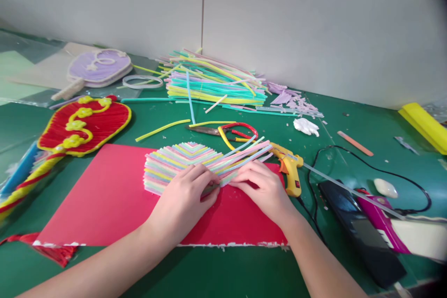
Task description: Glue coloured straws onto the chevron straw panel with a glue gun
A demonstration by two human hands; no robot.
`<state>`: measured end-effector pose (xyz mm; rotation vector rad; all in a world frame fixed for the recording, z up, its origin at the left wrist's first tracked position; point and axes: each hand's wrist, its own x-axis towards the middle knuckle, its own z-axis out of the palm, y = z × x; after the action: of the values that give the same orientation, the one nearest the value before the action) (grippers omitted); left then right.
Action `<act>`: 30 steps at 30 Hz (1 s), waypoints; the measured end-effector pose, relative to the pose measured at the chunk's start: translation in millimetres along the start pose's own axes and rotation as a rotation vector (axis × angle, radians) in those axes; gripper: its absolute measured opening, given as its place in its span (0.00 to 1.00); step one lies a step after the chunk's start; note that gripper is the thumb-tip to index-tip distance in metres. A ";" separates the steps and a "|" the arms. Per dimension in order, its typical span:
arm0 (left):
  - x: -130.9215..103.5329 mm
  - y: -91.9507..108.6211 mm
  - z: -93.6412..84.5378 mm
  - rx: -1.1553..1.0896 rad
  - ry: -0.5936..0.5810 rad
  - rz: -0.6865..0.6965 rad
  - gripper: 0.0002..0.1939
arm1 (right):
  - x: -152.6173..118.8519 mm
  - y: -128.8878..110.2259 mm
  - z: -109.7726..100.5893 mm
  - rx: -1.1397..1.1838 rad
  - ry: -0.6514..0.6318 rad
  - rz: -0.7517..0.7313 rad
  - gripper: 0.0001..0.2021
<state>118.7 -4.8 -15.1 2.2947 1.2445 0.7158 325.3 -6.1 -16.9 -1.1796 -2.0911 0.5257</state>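
Our left hand (pixel 186 195) and right hand (pixel 260 186), fingers bent, press down on one pastel straw panel (pixel 174 160) atop one red sheet (pixel 104 200), beside one yellow glue gun (pixel 289 167).

Both forearms are bare to the edge of view, and the left hand (pixel 186 195) and right hand (pixel 263 188) wear no gloves, rings or watch.

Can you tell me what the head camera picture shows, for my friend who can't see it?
Two hands, left hand and right hand, press a panel of pastel straws on a red mat. A yellow glue gun lies right of it, a red fan to the left, loose straws behind.
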 end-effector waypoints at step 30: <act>7.0 -12.5 -15.4 0.061 0.197 -0.049 0.10 | 1.9 23.4 2.2 -0.484 0.422 0.037 0.10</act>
<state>104.5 9.4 -8.9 2.2781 1.4230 0.9167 336.9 7.5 -32.4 -1.4477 -1.8718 -0.2227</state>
